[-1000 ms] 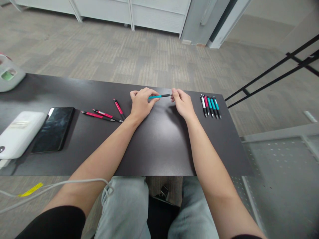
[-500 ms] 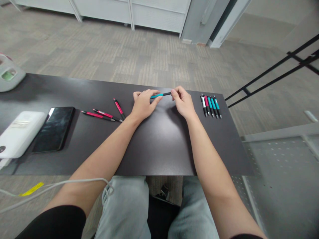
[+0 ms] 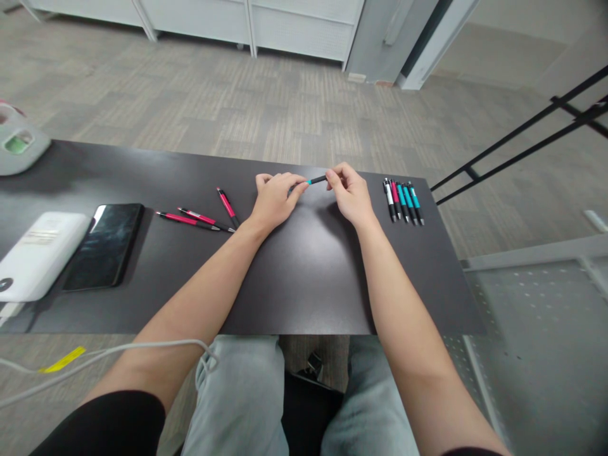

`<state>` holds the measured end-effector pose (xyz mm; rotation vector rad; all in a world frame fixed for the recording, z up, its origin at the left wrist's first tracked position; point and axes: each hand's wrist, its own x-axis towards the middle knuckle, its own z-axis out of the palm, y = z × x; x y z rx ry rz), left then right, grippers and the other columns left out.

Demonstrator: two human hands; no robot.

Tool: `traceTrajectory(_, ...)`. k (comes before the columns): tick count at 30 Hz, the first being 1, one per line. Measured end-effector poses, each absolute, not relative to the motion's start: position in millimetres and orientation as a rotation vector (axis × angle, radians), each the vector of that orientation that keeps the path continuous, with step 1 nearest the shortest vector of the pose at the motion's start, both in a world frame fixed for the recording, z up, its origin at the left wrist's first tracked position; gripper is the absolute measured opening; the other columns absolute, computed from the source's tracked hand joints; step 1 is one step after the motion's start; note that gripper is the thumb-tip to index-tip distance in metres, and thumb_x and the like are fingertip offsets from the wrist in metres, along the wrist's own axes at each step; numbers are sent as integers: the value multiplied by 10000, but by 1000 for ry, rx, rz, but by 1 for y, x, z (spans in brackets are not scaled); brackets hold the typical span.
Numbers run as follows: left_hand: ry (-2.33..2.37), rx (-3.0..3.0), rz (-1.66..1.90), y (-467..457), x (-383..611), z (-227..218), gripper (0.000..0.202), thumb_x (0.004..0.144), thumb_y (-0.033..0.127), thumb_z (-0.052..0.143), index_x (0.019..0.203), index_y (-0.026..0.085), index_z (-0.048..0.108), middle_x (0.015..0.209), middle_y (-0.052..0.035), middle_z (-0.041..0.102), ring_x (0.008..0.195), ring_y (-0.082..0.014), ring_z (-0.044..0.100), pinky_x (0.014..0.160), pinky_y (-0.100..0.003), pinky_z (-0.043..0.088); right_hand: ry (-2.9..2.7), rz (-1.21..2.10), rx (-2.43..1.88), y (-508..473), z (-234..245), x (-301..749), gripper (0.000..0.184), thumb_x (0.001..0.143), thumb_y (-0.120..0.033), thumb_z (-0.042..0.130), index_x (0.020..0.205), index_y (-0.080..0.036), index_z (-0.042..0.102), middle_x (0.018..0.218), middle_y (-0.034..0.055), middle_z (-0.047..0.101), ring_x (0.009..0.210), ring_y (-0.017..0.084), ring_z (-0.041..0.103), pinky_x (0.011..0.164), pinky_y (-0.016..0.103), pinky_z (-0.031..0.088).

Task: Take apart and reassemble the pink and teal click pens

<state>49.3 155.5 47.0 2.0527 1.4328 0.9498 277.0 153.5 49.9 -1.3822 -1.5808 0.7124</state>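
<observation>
Two bare hands hold a teal-and-black pen (image 3: 318, 180) between them, near the far edge of a dark surface (image 3: 304, 278). The left hand (image 3: 277, 199) has its grip clamped on the teal barrel, covering most of it; the right hand (image 3: 349, 193) has its grip pinched at the black end, thumb and fingertips together on it. To the left of the left hand lie three red-and-black pens (image 3: 227, 204), two nearly parallel and close together, the third at a steeper slant just beside the wrist. To the right of the right hand, a row of five pens (image 3: 403, 201) comprises one white, one red and three teal, all with black lower sections. Farther left, a black phone (image 3: 103, 247) lies beside a white device (image 3: 45, 253).
</observation>
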Motion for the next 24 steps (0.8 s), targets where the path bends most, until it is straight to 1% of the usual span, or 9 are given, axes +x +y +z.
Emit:
traceTrajectory(3,1444,2072,951,155,48,48,219,1197,424,813,999,346,863,1207,-58,945,1211,-361,846,1285,-625,420,-1594,715,-1388,153,50,277,745,1104,-1029,790,915,-328,619,797,-8,623,835,252,601,851,405,542)
traceTrajectory(5,1453,2098,975,155,46,48,162,1175,409,841,1028,350,872,1211,-51,948,1237,-364,857,1282,-620,430,-1608,717,-1396,153,51,278,746,1112,-1021,790,905,-325,621,784,-10,618,828,249,601,844,399,540)
traceTrajectory(7,1463,2136,975,156,44,47,112,1179,413,843,1096,356,893,1234,-50,957,1284,-372,862,1274,-613,442,-1619,716,-1408,153,52,278,745,1119,-1018,788,907,-322,626,775,-13,613,827,248,607,839,392,537)
traceTrajectory(10,1467,2180,936,157,43,43,175,1240,445,773,1233,358,925,1305,-65,973,1321,-371,854,1259,-603,446,-1627,703,-1432,153,53,277,734,1127,-1012,783,930,-320,640,788,-12,621,841,248,622,838,385,527)
traceTrajectory(12,1453,2194,921,159,43,40,239,1275,446,714,1281,358,937,1324,-70,979,1312,-368,850,1252,-606,439,-1630,689,-1433,152,54,277,723,1133,-1006,780,948,-319,649,809,-9,639,847,248,628,845,386,525)
traceTrajectory(14,1438,2205,925,160,43,37,258,1284,437,697,1269,357,942,1310,-70,981,1292,-365,845,1252,-612,433,-1633,681,-1431,151,54,276,716,1138,-1001,774,955,-320,654,821,-5,654,849,248,627,855,388,529)
traceTrajectory(18,1427,2217,977,161,42,35,190,1246,443,772,1195,347,928,1251,-64,971,1245,-358,836,1250,-605,436,-1643,676,-1460,150,56,277,702,1144,-980,784,945,-320,651,813,-5,647,855,252,622,865,389,533)
traceTrajectory(24,1403,2211,1072,160,42,39,173,1208,461,821,1120,338,905,1125,-65,938,1196,-368,811,1210,-607,459,-1658,674,-1478,150,58,273,679,1167,-929,791,927,-317,622,797,-16,559,869,252,599,863,383,513)
